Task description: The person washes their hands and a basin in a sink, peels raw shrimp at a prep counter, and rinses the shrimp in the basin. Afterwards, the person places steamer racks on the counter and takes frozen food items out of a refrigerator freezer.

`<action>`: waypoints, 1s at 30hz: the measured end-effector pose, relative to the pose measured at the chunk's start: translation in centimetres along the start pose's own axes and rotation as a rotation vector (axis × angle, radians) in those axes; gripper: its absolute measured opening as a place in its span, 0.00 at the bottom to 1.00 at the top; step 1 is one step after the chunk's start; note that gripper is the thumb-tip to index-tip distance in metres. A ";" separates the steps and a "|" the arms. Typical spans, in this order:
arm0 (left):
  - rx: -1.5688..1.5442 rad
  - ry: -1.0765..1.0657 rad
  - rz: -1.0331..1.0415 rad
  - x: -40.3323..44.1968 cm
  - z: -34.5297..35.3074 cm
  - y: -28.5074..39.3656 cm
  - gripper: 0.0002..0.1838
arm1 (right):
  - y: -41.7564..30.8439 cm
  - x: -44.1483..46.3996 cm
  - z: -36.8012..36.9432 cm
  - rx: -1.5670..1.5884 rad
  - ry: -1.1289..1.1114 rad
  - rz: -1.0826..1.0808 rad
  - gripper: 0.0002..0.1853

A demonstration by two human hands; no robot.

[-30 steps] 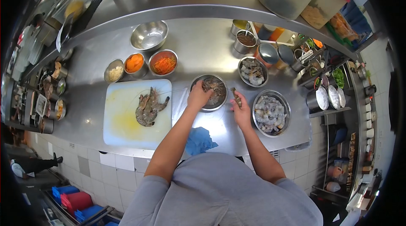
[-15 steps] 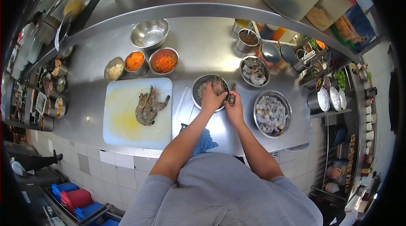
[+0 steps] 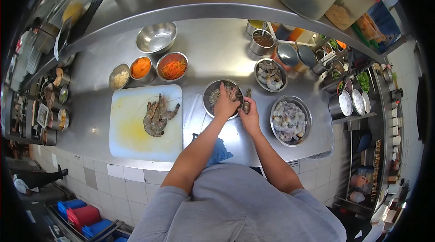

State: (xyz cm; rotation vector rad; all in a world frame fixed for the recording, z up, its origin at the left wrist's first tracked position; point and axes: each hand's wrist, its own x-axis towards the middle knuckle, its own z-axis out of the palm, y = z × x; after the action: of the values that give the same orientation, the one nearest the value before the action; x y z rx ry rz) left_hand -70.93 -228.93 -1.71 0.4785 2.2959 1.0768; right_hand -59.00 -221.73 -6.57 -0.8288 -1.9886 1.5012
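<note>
My left hand [image 3: 226,105] is over the steel bowl of shrimp shells [image 3: 214,98], its fingers closed at the shrimp my other hand holds; what they pinch is too small to tell. My right hand [image 3: 248,116] grips a shrimp [image 3: 247,100] at the bowl's right rim. To the right stands a large bowl of peeled shrimp [image 3: 289,121], with a smaller bowl of shrimp [image 3: 270,76] behind it. Several whole shrimp [image 3: 157,117] lie on the white cutting board [image 3: 124,141] at the left.
Bowls of shredded carrot [image 3: 174,69], sliced carrot [image 3: 141,68] and chopped garlic [image 3: 119,79] stand behind the board, near an empty steel bowl [image 3: 157,37]. A blue cloth [image 3: 219,152] lies at the front edge. A steel shelf [image 3: 199,12] crosses above the counter.
My left hand has lifted from inside the shell bowl and moved right to meet my right hand. My right hand has shifted slightly left with the shrimp. A dark blue-edged object now shows beside the cloth.
</note>
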 end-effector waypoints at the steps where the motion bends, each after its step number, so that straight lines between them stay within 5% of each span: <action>1: 0.003 -0.005 0.004 0.8 0.4 -1.1 0.60 | 0.3 0.1 0.0 0.001 0.007 0.002 0.27; 3: -0.199 0.136 0.196 2.5 0.6 -3.3 0.59 | 0.9 0.2 -0.2 0.044 -0.015 0.035 0.27; 6: -0.635 -0.086 0.029 2.5 -3.9 -2.2 0.51 | -0.4 0.0 -0.7 0.148 -0.011 0.128 0.26; 16: -1.068 -0.283 -0.001 1.5 -14.6 -2.4 0.40 | 0.3 0.3 -3.2 0.229 -0.028 0.071 0.26; 20: -1.100 -0.275 0.042 1.1 -14.4 -2.8 0.37 | 0.1 0.4 -3.6 0.240 -0.025 0.074 0.26; 28: -0.856 -0.248 0.003 1.1 -9.3 -2.4 0.52 | -0.9 -0.3 -4.5 0.303 -0.063 0.131 0.25; 30: -0.768 -0.231 0.029 1.6 -7.0 -2.3 0.53 | -2.0 -0.6 -4.7 0.518 -0.012 0.141 0.26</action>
State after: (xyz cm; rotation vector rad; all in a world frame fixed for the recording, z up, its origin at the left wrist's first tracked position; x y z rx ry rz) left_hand -76.72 -233.60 -0.33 0.2956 1.5184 1.6918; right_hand -55.56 -219.54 -3.47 -0.7415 -1.4605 1.9824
